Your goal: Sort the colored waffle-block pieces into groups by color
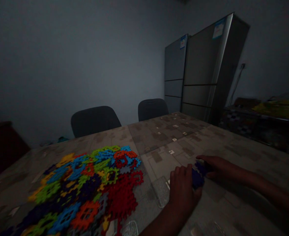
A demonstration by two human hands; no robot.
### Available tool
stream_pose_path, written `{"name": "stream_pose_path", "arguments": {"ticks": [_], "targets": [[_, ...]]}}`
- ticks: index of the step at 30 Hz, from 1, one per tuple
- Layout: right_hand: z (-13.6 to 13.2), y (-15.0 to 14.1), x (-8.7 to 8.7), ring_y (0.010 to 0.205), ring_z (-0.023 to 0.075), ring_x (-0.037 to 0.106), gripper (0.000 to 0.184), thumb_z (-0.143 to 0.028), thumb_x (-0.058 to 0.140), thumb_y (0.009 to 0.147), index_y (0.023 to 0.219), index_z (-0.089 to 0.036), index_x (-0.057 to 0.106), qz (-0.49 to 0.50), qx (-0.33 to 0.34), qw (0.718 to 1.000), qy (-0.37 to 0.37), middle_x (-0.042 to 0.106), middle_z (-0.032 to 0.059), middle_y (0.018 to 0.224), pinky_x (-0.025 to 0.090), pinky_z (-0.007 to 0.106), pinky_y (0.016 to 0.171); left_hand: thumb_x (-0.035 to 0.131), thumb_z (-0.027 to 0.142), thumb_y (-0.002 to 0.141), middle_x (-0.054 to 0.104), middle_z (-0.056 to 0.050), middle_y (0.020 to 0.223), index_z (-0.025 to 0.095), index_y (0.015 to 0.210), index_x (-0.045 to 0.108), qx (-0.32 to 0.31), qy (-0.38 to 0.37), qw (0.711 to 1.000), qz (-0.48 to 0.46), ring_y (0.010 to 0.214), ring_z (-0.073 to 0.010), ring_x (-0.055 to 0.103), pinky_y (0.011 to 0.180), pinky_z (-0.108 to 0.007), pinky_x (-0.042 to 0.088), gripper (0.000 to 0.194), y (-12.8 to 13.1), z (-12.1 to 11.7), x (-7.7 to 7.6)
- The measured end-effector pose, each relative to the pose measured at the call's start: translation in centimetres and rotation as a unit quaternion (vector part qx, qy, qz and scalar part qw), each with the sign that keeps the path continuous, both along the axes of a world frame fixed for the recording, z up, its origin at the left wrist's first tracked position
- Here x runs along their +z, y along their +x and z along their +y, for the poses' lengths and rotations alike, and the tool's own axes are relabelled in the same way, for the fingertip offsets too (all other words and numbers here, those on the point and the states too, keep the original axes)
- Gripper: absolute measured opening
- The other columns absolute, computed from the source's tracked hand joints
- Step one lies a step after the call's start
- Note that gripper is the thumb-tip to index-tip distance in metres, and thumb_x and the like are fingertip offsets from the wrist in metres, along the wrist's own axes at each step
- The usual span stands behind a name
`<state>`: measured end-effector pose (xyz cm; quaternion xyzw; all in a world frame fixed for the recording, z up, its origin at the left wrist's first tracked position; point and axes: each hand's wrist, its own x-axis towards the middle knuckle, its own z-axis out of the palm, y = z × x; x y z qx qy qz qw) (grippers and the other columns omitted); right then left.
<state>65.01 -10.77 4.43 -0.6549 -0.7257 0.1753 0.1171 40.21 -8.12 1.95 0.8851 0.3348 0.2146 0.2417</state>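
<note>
Above the right part of the table, my left hand (183,186) is closed around a dark purple interlocking plastic piece (198,178). My right hand (214,168) pinches a second dark purple piece (200,167) just to the right of it. The two pieces touch or overlap; whether they are joined I cannot tell. To the left of my hands lies a wide heap of toothed plastic pieces (85,190) in red, orange, blue, green, yellow, grey and purple. Some red pieces (121,198) sit at the heap's near right side.
The pieces lie on a table (159,164) with a patterned brown cover. Two dark chairs (95,120) stand along its far side. Behind on the right are two tall refrigerators (201,65). A yellow item (279,108) rests on a cluttered surface at the far right.
</note>
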Motion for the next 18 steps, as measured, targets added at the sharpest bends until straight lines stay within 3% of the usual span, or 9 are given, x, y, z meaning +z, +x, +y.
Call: {"name": "stream_pose_path", "arguments": {"ticks": [6, 12, 18], "targets": [[0.1, -0.2, -0.4, 0.128, 0.0374, 0.061, 0.08, -0.03, 0.064, 0.069, 0.147, -0.015, 0.055, -0.001, 0.011, 1.0, -0.001, 0.063, 0.0173, 0.144, 0.044, 0.049, 0.11, 0.076, 0.029, 0.082, 0.064, -0.014, 0.135, 0.015, 0.148, 0.05, -0.002, -0.008, 1.0, 0.002, 0.121, -0.0349, 0.056, 0.108, -0.052, 0.044, 0.072, -0.1, -0.1, 0.3], [-0.3, -0.9, -0.4, 0.123, 0.0367, 0.065, 0.083, -0.024, 0.063, 0.066, 0.149, -0.017, 0.054, -0.01, -0.006, 1.0, -0.008, 0.066, 0.0165, 0.14, 0.048, 0.049, 0.106, 0.074, 0.029, 0.082, 0.064, -0.013, 0.134, 0.016, 0.147, 0.05, -0.016, -0.013, 1.0, 0.004, 0.121, -0.0348, 0.056, 0.108, -0.052, 0.043, 0.07, -0.2, 0.1, 0.4], [-1.0, -1.4, 0.0, 0.133, 0.0366, 0.058, 0.085, -0.028, 0.063, 0.067, 0.15, -0.013, 0.052, -0.015, -0.006, 1.0, -0.019, 0.06, 0.0182, 0.147, 0.044, 0.047, 0.112, 0.073, 0.03, 0.083, 0.064, -0.014, 0.133, 0.016, 0.148, 0.05, -0.021, -0.006, 1.0, 0.001, 0.121, -0.0345, 0.055, 0.108, -0.051, 0.042, 0.07, -0.2, 0.2, 0.2]]}}
